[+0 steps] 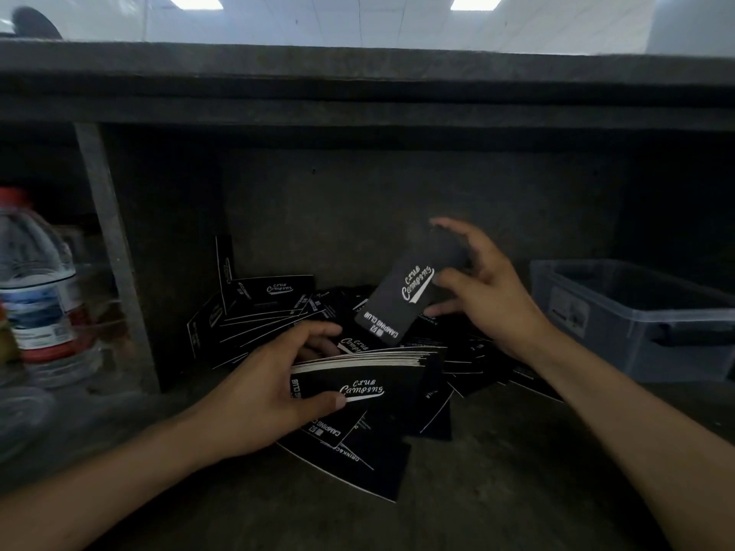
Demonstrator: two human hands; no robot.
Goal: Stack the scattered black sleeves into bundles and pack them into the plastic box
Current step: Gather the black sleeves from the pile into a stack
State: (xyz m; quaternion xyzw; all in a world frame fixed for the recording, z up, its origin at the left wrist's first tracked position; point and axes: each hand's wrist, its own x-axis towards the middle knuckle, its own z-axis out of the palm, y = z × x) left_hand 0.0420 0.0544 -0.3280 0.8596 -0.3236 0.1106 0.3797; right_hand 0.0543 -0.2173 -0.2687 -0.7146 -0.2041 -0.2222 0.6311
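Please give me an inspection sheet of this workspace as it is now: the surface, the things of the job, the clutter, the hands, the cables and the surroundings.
Surface: dark, worn worktop, set under a low dark shelf.
Job's things: bundle of sleeves, white edges lined up; single sleeve raised above it; loose sleeves scattered behind and beneath; grey plastic box at the right, inside too dark to judge.
Clutter: water bottle with a red cap, at the left.
Hands: left hand grips the bundle of sleeves; right hand holds the single sleeve.
Cables: nothing seen.
Surroundings: ceiling lights beyond the shelf.
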